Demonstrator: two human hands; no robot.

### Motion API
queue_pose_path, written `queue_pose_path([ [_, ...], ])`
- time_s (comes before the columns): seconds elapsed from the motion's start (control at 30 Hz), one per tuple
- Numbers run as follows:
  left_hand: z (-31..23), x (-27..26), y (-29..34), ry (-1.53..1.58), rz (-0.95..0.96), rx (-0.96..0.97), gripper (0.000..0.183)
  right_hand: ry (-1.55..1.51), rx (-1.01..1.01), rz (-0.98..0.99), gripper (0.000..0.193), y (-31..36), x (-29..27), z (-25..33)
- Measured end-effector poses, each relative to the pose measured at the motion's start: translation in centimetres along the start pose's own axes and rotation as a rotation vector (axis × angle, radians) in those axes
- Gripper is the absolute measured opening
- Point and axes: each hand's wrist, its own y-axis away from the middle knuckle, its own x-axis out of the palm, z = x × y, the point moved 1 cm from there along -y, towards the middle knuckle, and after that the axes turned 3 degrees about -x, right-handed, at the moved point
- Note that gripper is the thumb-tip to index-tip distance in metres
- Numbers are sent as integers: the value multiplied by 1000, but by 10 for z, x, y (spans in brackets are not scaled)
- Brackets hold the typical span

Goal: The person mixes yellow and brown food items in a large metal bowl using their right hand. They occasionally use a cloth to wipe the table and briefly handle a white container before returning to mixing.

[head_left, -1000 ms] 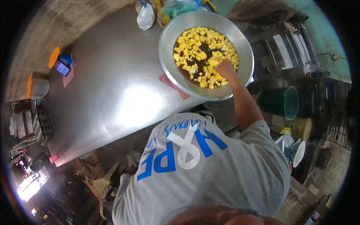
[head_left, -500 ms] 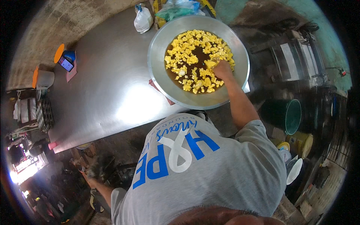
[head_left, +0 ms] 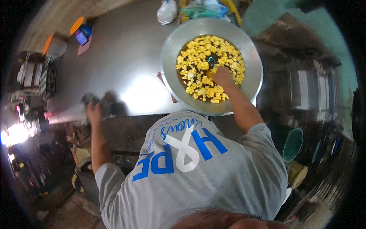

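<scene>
A wide silver metal basin (head_left: 248,72) holds dark brown liquid with yellow crumbly clumps (head_left: 198,49) floating in it. My right hand (head_left: 223,76) reaches down into the clumps, its fingers bunched; what they grip, if anything, is hidden. A thin turquoise strand or glint (head_left: 210,60) shows in the liquid near that hand. Over the front left edge of the metal table, my left hand (head_left: 94,111) closes on a dark, blurred thing (head_left: 90,99), possibly a cloth; its kind is unclear. A dark shadow or reflection lies to its right on the tabletop.
The shiny metal table (head_left: 129,49) bears a white plastic bag (head_left: 167,12) and, at far left, a phone (head_left: 81,37). Clear tubs with orange lids (head_left: 48,44) stand beyond. A green bucket (head_left: 292,144) and a yellow container (head_left: 297,173) are on my right.
My left hand has come up from below the table with the dark thing, to the table's front left edge. My right hand has shifted slightly within the basin. The view has turned somewhat.
</scene>
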Motion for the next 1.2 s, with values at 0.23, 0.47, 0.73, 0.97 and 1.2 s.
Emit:
queue_pose_path([
  [0.23,-148,145,80,-205,159,67,46,-166,181,-7,26,-51,-18,46],
  [0.47,-140,153,73,-199,229,10,44,-20,134,329,26,-58,31,58],
  [0.73,-138,154,72,-212,225,38,44,-58,365,40,24,-39,11,-14],
  [0.97,-151,149,74,-220,219,39,45,64,271,-105,25,7,46,-51],
  [1.2,-144,152,78,-230,159,73,45,-100,271,28,23,-6,18,-11],
])
